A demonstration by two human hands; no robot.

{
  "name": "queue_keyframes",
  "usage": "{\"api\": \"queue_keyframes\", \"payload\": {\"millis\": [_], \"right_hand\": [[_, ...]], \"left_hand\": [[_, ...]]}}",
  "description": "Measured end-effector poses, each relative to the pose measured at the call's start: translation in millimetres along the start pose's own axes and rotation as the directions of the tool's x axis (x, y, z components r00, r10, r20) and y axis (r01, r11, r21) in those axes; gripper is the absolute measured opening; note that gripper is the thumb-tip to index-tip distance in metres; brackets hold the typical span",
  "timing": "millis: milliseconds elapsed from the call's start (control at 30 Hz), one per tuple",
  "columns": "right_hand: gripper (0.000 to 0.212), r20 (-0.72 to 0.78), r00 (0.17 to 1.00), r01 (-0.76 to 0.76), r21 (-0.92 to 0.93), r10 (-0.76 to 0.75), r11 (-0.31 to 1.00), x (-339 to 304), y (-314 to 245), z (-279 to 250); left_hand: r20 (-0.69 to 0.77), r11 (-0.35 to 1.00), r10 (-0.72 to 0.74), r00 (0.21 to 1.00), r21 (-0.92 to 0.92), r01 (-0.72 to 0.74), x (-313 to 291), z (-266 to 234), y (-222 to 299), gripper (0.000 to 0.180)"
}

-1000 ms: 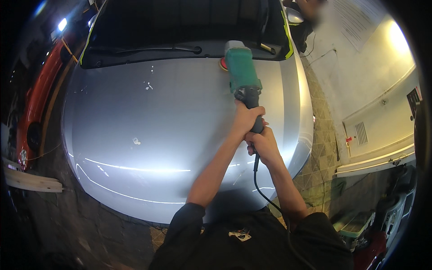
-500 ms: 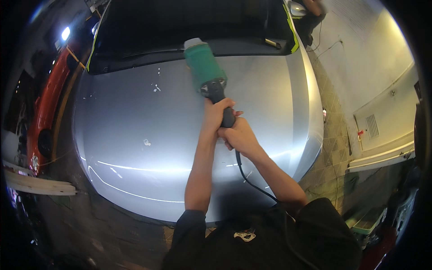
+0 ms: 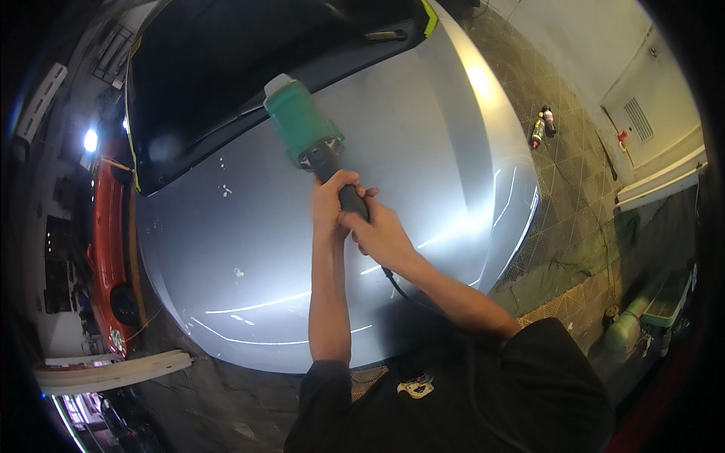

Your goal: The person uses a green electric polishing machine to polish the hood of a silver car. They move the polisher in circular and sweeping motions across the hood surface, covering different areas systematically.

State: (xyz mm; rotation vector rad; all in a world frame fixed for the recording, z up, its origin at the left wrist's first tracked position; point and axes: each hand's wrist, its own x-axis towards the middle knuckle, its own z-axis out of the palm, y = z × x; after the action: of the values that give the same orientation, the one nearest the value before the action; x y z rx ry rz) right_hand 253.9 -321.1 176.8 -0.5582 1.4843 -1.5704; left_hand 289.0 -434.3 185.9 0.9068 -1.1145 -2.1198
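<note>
A green polisher [image 3: 294, 121] with a grey end and a black handle [image 3: 350, 198] is over the silver car hood [image 3: 249, 219], its head pointing toward the windshield. Whatever lies under its body is hidden, so contact with the hood cannot be made out. My left hand [image 3: 329, 202] wraps the handle just behind the green body. Below it, my right hand [image 3: 380, 230] is closed round the rear of the handle. From there a black cord [image 3: 396, 285] runs back toward my body. Small white spots [image 3: 225, 189] dot the hood on the left.
Yellow-green tape [image 3: 430, 18] edges the dark windshield. Two bottles [image 3: 538, 130] stand on the tiled floor to the right. A red car [image 3: 109, 226] is at the left, near a bright lamp [image 3: 91, 140]. A green tank [image 3: 625, 330] sits at lower right.
The view has turned, so the hood appears tilted and the floor bottles show more fully. The polisher and both hands appear farther left in the picture; both grips stay the same.
</note>
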Motion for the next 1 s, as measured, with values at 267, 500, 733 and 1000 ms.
{"api": "queue_keyframes", "payload": {"millis": [267, 500, 733, 1000], "right_hand": [[0.054, -0.212, 0.973, -0.08, 0.076, 0.094, 0.994, -1, -26, -112], [0.055, -0.248, 0.967, -0.043, 0.039, 0.052, 0.998, 12, -27, -128], [0.058, -0.074, 0.997, -0.008, -0.169, -0.004, 0.986, 2, -13, -55], [0.063, 0.074, 0.997, -0.002, -0.208, 0.018, 0.978, 11, -14, -19]], "left_hand": [[0.207, 0.998, -0.059, 0.977, 0.041, 0.052, 32, 118, -56, 0.012], [0.203, 0.998, -0.034, 0.979, 0.053, 0.024, 47, 141, -59, 0.02], [0.025, 1.0, 0.004, 1.0, 0.013, -0.004, 11, 46, -32, 0.013], [-0.114, 0.988, 0.107, 0.988, -0.098, -0.119, -3, 7, -9, 0.013]]}}
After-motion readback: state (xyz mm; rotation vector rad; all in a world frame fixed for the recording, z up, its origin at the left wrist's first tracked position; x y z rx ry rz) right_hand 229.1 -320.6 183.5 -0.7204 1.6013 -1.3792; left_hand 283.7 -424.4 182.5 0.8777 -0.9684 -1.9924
